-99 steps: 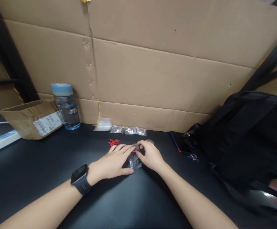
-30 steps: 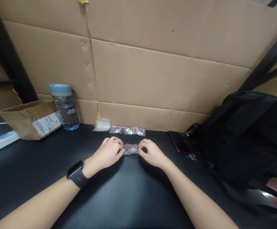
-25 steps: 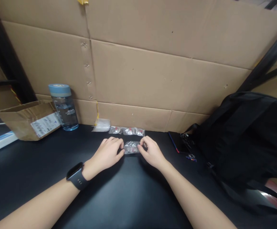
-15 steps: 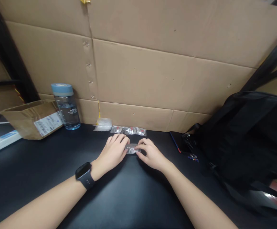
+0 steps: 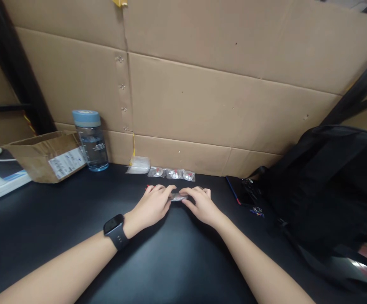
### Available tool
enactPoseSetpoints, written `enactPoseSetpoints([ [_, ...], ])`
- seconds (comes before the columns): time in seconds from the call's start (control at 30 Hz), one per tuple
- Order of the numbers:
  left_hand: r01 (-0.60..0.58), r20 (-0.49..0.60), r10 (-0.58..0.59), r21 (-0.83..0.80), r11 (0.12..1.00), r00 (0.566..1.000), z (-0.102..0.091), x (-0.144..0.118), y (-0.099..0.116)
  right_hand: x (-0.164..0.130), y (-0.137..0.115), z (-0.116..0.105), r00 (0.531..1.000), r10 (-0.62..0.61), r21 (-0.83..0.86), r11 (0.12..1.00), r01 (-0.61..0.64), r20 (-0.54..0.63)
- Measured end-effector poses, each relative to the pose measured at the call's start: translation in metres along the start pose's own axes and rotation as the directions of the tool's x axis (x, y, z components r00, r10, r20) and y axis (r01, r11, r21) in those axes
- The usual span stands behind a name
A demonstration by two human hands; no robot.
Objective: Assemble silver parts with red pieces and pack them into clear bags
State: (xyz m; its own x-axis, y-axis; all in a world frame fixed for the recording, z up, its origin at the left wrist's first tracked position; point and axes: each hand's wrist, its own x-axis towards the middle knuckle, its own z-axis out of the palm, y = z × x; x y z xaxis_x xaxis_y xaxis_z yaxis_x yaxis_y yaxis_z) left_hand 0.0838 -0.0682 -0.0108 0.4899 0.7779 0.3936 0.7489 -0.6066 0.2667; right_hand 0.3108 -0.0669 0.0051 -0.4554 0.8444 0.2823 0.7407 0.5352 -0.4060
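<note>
At the frame's centre, the left hand [image 5: 152,205] and right hand [image 5: 200,204] lie low on the black desk [image 5: 44,219], fingertips pinching a small clear packet [image 5: 177,196] between them. Above it three similar packets [image 5: 171,173] line the cardboard wall [image 5: 202,97]; a water bottle [image 5: 91,140] stands at left, a black bag [image 5: 329,177] at right.
</note>
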Motion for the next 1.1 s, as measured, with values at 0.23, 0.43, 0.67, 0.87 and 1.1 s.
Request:
enactPoseSetpoints([
  [0.23,0.094,-0.032,-0.099,-0.147,0.985,0.995,0.006,0.004,-0.01,0.001,0.006,0.003,0.999,0.042,0.124,0.991,-0.043,0.012],
  [0.43,0.131,-0.031,-0.139,-0.181,0.975,0.99,0.004,0.005,-0.01,0.003,0.007,0.012,0.996,0.072,0.183,0.981,-0.06,-0.061],
  [0.67,0.136,-0.025,-0.141,-0.152,0.979,0.99,0.001,0.005,-0.013,0.012,0.046,-0.017,0.928,0.26,0.247,0.949,-0.196,-0.266],
  [0.87,0.09,-0.028,-0.097,-0.184,0.979,0.995,-0.006,0.006,-0.012,0.01,0.102,-0.029,0.752,0.528,0.148,0.844,-0.515,-0.394],
  [1.1,0.125,0.023,-0.133,-0.521,0.845,0.991,-0.017,0.011,-0.003,0.011,0.105,-0.025,0.805,0.481,-0.141,0.822,-0.552,-0.347],
])
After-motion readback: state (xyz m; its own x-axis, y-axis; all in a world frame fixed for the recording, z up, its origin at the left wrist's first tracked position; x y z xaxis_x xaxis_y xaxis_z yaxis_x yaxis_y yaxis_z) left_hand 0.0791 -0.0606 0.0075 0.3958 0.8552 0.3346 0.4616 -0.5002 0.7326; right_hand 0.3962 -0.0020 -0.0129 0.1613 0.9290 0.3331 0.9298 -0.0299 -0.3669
